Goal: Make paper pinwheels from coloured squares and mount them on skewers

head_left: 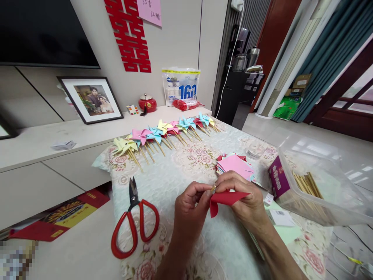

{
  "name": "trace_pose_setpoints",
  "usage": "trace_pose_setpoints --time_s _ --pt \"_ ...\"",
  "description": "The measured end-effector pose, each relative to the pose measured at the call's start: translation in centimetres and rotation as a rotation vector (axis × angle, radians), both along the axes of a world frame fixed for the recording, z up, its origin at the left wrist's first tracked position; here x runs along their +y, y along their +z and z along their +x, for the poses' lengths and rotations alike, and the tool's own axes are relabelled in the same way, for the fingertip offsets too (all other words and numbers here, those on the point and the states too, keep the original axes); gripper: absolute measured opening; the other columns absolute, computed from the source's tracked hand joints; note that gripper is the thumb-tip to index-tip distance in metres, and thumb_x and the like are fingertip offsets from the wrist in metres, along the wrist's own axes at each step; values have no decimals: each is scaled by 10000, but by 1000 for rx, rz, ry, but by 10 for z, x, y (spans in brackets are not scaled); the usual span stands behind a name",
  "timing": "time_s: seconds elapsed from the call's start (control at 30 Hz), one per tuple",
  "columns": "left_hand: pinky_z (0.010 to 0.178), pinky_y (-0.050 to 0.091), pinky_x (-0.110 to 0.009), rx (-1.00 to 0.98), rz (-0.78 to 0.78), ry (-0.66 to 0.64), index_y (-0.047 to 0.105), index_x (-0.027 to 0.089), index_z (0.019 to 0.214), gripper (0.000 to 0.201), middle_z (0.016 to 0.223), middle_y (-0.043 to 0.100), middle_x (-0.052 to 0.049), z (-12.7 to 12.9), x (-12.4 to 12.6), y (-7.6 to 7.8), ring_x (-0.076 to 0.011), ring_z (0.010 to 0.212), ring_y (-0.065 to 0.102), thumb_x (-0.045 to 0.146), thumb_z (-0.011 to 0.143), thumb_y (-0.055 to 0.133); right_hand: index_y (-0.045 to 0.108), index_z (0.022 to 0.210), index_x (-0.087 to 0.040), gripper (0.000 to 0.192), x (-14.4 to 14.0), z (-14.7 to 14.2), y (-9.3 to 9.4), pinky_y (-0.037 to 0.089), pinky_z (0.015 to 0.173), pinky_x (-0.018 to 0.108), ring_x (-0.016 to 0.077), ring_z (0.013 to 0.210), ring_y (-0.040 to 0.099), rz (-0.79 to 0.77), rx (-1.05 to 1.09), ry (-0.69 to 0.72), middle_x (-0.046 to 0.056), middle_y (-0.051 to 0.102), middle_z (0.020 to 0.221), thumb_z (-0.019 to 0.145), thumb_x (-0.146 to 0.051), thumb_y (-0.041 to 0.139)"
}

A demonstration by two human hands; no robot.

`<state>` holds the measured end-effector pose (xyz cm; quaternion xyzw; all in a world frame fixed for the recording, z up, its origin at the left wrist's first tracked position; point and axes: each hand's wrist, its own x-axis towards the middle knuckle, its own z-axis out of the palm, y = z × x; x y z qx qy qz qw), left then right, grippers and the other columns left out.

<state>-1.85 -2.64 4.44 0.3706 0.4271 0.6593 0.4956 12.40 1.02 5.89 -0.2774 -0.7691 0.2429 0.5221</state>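
My left hand is closed, its thumb and forefinger pinched at the edge of a piece of red paper. The paper is bent and curls downward. My right hand is closed on the same paper from the other side. Between the fingertips of both hands shows a small tan piece, like the end of a stick, mostly hidden. Scissors with red handles lie partly spread to the left. Beyond my right hand sits a stack of coloured paper squares, pink on top.
Finished paper pinwheels on sticks lie in a row along the tablecloth's far edge. To the right, a clear plastic box holds several thin sticks. A cabinet carries a framed photo and a red jar.
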Motion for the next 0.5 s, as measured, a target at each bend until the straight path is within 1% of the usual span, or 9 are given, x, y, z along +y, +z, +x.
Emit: trace_pose_setpoints --time_s 0.1,0.23,0.5 --pt "571 431 -234 43 12 18 747 170 717 164 642 664 -21 0 0 0 -126 573 557 328 743 782 710 829 -227 195 0 0 0 522 678 317 185 756 649 8 -14 -4 47 671 814 956 -340 614" --pt "575 430 -229 95 46 48 749 178 708 146 656 656 -19 0 0 -2 -124 581 558 315 755 766 711 838 -227 194 0 1 0 525 676 319 183 756 653 10 -31 -3 48 674 820 961 -337 607" --pt "566 417 -224 95 46 56 741 175 727 145 664 653 -19 1 0 -8 -120 578 542 312 774 753 710 872 -226 145 -1 1 -1 520 711 328 187 798 655 7 -23 25 50 683 847 961 -280 609"
